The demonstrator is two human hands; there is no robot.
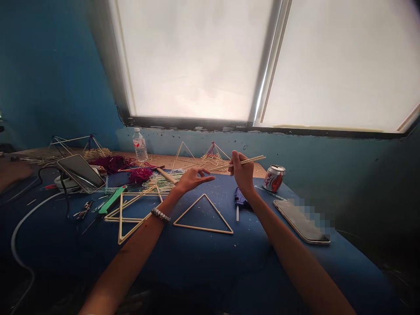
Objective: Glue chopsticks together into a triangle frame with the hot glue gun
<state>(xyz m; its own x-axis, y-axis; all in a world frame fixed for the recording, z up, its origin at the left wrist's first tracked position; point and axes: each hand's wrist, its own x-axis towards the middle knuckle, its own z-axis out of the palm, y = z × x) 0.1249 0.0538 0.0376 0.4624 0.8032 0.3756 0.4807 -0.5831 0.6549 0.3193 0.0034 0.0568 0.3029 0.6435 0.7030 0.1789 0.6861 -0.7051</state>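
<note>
My right hand (243,173) is closed around a few thin wooden sticks (257,160), held nearly level above the blue table. Their left ends reach toward my left hand (194,179), which has its thumb and fingers apart; whether a fingertip touches the sticks I cannot tell. Below, between my forearms, a flat triangle of sticks (203,228) lies on the table. More joined stick triangles (120,218) overlap one another, partly behind my left forearm. A blue glue gun (241,197) rests beside my right wrist, which hides part of it.
Loose sticks in plastic (160,183), dark red yarn (141,176) and a green-handled cutter (113,200) lie left. A phone (80,171) leans behind them. A water bottle (140,148) and stick pyramids (213,153) stand behind. Right are a can (274,178) and another phone (300,221).
</note>
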